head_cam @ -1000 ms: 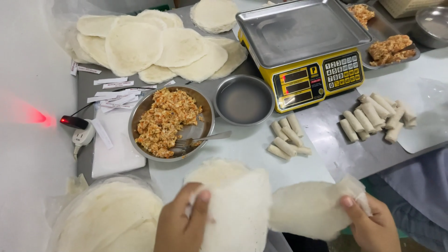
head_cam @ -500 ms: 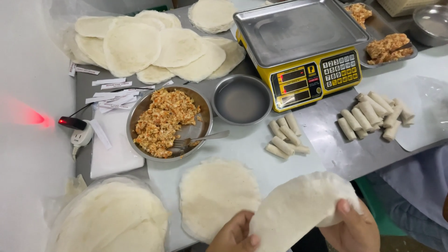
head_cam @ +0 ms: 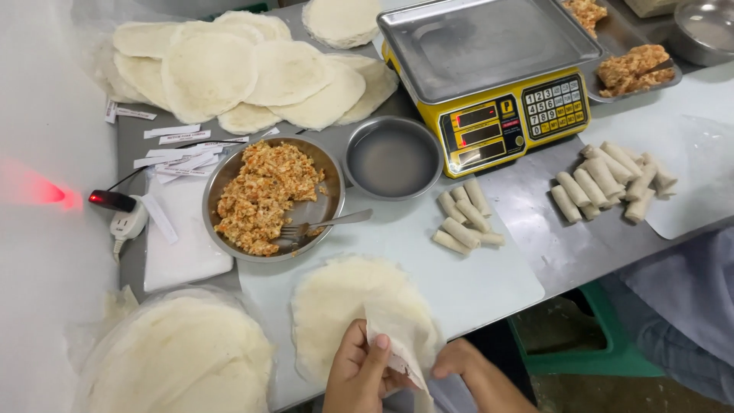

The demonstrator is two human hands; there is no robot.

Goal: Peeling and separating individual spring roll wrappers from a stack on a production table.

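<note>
Both hands, left (head_cam: 359,375) and right (head_cam: 478,375), pinch one folded wrapper (head_cam: 397,336) above a flat wrapper (head_cam: 336,306) on the board (head_cam: 474,283). Six rolls (head_cam: 462,222) lie beside two bowls: filling (head_cam: 264,199) with one fork (head_cam: 325,224), and water (head_cam: 394,157).

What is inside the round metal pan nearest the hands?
The metal pan holds orange-flecked minced filling on its left side and a fork resting over the right rim. The pan bottom under the filling is hidden.

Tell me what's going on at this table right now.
A person's left hand and right hand pinch a thin folded wrapper over a round wrapper lying flat on the white board. Behind it sit a metal bowl of orange filling with a fork, rolled pieces and a yellow scale.
</note>
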